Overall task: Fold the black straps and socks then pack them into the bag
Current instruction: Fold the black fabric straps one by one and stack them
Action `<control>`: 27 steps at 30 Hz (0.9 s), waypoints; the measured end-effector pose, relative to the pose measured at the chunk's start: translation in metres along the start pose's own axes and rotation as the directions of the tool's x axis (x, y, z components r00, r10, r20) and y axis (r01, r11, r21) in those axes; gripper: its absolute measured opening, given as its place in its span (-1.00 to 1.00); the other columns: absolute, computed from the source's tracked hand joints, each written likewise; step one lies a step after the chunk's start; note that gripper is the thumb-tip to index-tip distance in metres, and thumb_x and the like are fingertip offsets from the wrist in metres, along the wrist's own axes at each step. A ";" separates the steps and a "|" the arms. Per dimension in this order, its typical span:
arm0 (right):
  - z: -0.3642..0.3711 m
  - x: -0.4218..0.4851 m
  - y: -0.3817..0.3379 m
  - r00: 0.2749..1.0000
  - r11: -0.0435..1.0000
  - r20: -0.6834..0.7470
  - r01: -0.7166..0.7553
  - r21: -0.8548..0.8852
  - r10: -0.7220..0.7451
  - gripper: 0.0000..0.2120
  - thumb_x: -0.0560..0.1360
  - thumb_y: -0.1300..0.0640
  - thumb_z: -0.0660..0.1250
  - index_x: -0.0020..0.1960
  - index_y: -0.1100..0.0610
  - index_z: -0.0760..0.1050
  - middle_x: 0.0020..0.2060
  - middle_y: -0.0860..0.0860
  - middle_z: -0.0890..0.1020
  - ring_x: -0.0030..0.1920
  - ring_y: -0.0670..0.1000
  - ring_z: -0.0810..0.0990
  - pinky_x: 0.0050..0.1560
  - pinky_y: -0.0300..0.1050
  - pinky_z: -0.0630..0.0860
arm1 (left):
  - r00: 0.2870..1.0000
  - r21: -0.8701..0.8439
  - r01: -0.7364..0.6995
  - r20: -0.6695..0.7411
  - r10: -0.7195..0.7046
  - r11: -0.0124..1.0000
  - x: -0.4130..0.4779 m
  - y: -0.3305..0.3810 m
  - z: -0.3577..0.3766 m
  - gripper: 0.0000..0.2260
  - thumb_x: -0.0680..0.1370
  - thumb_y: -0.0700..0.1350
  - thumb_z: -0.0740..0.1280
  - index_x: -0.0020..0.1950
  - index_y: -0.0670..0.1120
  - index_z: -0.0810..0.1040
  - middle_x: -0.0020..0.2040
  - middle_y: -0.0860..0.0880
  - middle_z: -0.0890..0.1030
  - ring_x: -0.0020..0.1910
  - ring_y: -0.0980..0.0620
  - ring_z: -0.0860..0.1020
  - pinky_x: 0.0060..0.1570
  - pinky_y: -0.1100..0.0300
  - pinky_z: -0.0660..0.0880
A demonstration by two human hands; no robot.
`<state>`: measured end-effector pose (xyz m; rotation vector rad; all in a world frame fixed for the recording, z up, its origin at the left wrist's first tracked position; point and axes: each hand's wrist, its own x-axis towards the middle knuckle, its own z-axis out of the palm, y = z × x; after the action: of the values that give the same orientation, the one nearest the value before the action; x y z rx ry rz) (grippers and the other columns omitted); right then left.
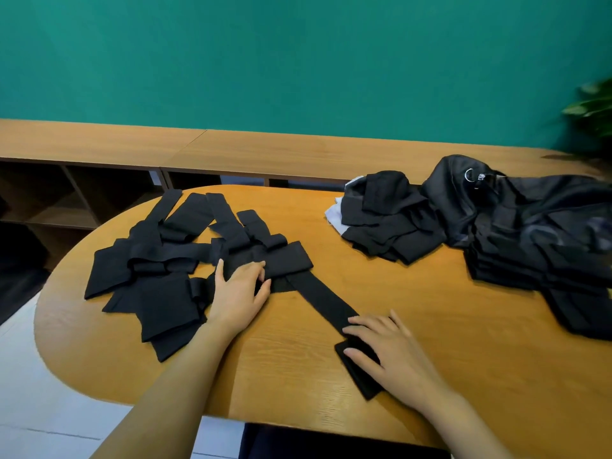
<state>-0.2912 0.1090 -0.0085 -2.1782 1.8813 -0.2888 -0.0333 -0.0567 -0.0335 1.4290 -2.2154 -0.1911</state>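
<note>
A person's two hands work one black strap (323, 298) flat on a wooden counter (430, 329), midway through a folding job. The right hand (389, 354), fingers spread and straight, presses down on the strap's near end, which is already turned over on itself. The left hand (240, 293) lies palm down on the far end at the edge of the loose pile (159, 260); its fingertips bend onto the cloth, but whether they pinch it cannot be told.

By the look of things, the job is partly done. A folded stack (387, 223) of dark pieces sits at the counter's far side, just beside the black bag (516, 210), which lies slumped at the right; what the bag holds is too dark to make out. Still to fold is the tangle of straps crossing one another at the left, a good number of them, and the stack has yet to go into the bag.
</note>
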 end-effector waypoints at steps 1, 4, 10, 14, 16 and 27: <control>0.000 -0.007 0.000 1.000 1.000 -0.009 -0.019 0.002 0.019 -0.51 0.57 -0.33 -0.07 0.39 -0.22 0.36 0.35 -0.36 0.31 0.40 -0.33 0.16 0.54 -0.06 -0.20 | 1.000 0.036 0.025 0.017 -0.026 0.999 -0.003 0.002 -0.001 -0.88 0.61 0.04 0.21 0.02 0.02 0.39 0.25 0.08 0.54 0.35 0.12 0.41 0.49 -0.14 -0.20; -0.002 -0.019 -0.004 0.998 0.998 -0.025 -0.052 0.017 0.053 -0.52 0.55 -0.34 -0.06 0.33 -0.22 0.39 0.29 -0.36 0.36 0.37 -0.32 0.21 0.55 0.02 -0.18 | 0.998 0.137 0.047 0.045 -0.053 0.990 -0.010 0.018 -0.003 -0.71 0.61 0.04 0.23 0.31 0.02 0.36 0.36 0.06 0.45 0.47 0.08 0.25 0.49 -0.17 -0.19; -0.005 0.011 -0.022 0.999 1.000 -0.035 0.000 -0.003 -0.001 -0.49 0.61 -0.27 0.00 0.51 -0.16 0.19 0.49 -0.25 0.19 0.52 -0.18 0.02 0.53 0.14 -0.22 | 0.983 0.170 -0.100 0.167 0.072 0.980 -0.014 0.046 -0.001 -0.68 0.65 -0.03 0.15 0.41 0.10 0.35 0.54 0.12 0.24 0.55 0.07 0.08 0.48 -0.19 -0.22; 0.003 0.056 -0.036 0.996 0.998 0.072 0.056 -0.042 -0.053 -0.38 0.61 -0.29 -0.05 0.59 -0.10 -0.03 0.57 -0.18 -0.03 0.56 -0.08 -0.18 0.51 0.22 -0.25 | 0.976 0.124 -0.048 0.218 0.020 0.991 -0.017 0.045 0.005 -0.55 0.68 0.04 0.07 0.57 0.13 0.07 0.54 0.17 0.20 0.56 0.13 0.03 0.48 -0.19 -0.25; 0.011 0.070 -0.038 0.993 0.995 0.100 0.074 -0.063 -0.067 -0.28 0.51 -0.39 -0.21 0.59 -0.10 -0.09 0.57 -0.18 -0.07 0.56 -0.06 -0.21 0.51 0.22 -0.26 | 0.975 0.131 -0.015 0.221 -0.014 0.991 -0.019 0.039 0.009 -0.53 0.68 0.09 0.01 0.59 0.09 0.03 0.57 0.18 0.13 0.56 0.15 -0.04 0.46 -0.17 -0.31; 0.024 0.015 -0.010 0.997 0.995 0.070 -0.013 -0.104 0.020 -0.34 0.56 -0.34 -0.24 0.59 -0.11 -0.17 0.55 -0.22 -0.15 0.54 -0.12 -0.28 0.53 0.12 -0.29 | 0.957 0.178 0.161 0.214 -0.198 0.971 -0.012 0.030 0.018 -0.43 0.66 0.20 -0.09 0.60 -0.02 -0.03 0.61 0.07 -0.04 0.56 0.09 -0.18 0.47 -0.16 -0.31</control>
<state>-0.2716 0.0970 -0.0286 -2.2067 1.9143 -0.1119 -0.0626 -0.0350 -0.0419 1.7780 -2.3261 -0.2585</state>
